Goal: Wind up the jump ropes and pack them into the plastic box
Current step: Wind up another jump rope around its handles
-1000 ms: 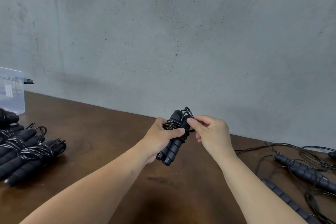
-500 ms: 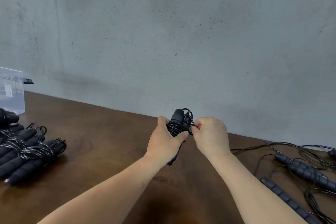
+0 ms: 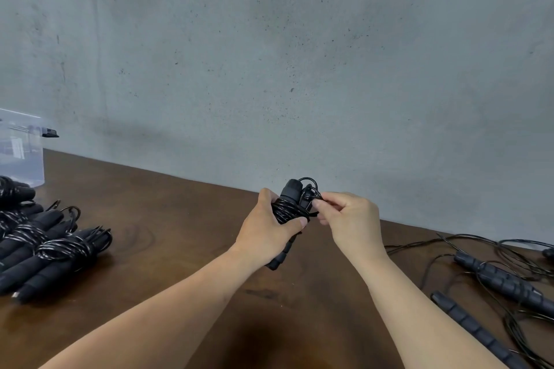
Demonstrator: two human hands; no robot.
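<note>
Head view: left hand (image 3: 269,231) grips the wound jump rope (image 3: 292,207); right hand (image 3: 350,219) fingers pinch its cord.

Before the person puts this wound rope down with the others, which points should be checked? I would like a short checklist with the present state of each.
1. Left hand grips the wound jump rope around its coils: ok.
2. Right hand pinches the loose cord end at the top of the bundle: ok.
3. Cord end tucked and locked under the coils: cannot tell, the fingers hide it.
4. Both handles held together inside the coils: cannot tell.
5. Free table space beside the finished bundles on the left: ok.
6. Plastic box open for packing: cannot tell, only its corner shows.
</note>
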